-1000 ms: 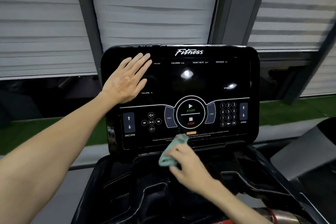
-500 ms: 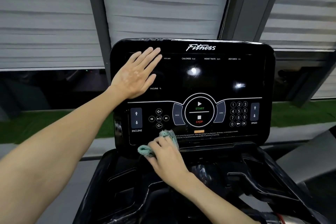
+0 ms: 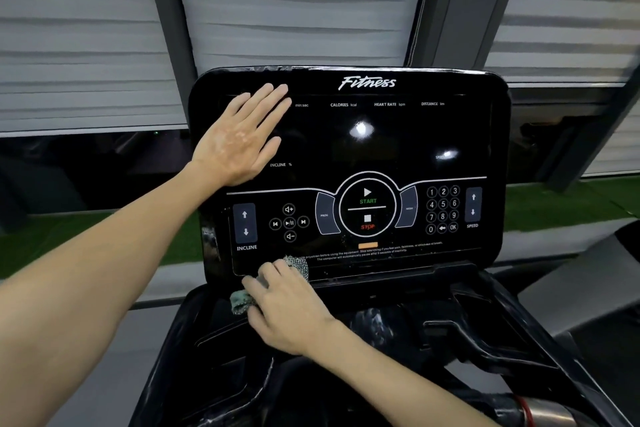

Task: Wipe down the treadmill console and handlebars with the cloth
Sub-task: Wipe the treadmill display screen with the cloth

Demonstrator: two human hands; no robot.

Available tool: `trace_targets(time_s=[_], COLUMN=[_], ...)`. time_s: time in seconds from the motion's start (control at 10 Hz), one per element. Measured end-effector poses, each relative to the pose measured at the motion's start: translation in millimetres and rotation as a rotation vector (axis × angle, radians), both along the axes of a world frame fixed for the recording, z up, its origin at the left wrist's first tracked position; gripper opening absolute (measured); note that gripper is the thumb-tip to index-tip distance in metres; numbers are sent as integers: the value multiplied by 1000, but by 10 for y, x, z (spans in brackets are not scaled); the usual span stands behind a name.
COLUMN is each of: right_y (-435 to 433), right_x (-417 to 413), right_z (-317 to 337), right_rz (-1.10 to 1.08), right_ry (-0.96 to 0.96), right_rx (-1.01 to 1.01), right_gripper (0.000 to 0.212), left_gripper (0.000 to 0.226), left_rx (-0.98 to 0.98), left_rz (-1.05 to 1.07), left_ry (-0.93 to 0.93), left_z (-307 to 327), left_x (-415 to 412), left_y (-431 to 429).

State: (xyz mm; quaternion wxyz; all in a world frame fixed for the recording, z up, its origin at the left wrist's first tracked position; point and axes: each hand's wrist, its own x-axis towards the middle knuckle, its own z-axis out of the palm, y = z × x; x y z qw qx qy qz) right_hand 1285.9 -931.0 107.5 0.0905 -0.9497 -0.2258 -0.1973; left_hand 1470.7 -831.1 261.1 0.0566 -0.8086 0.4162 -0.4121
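The black treadmill console (image 3: 408, 142) fills the middle of the view, with its dark screen above and its button panel below. My left hand (image 3: 242, 139) lies flat with straight fingers on the screen's upper left part. My right hand (image 3: 287, 305) grips a small green cloth (image 3: 242, 302) and presses it against the console's bottom left edge, just under the INCLINE buttons. Most of the cloth is hidden under my fingers. A bit of a handlebar with a red ring (image 3: 540, 412) shows at the bottom right.
Below the console lies a black moulded tray (image 3: 450, 340) with recesses. Behind the console stand grey window blinds (image 3: 294, 10) and dark frame posts (image 3: 166, 28). A green floor strip (image 3: 561, 204) runs on both sides.
My right hand has carried the cloth leftwards along the console's bottom edge, from under the STOP button to the lower left corner. My left hand has stayed flat on the screen.
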Motion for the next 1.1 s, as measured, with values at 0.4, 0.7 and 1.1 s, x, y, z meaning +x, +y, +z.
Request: trace_targets(time_s=[0.4,0.7,1.1], right_y=[-859,-1867,-366], right_x=[-87,-463,125], right_z=[-18,-6,77], right_rz=[-154,-495,-143], right_ry=[27,21,180], right_rx=[120,102,144], right_gripper=[8,24,25], left_gripper=[59,59,59], left_rx=[-21,-15,-23], left_rz=[-19,5,-12], left_ry=[7,2,8], left_z=[12,4,-2], left_x=[-5,-3,5], left_y=[4,1,-3])
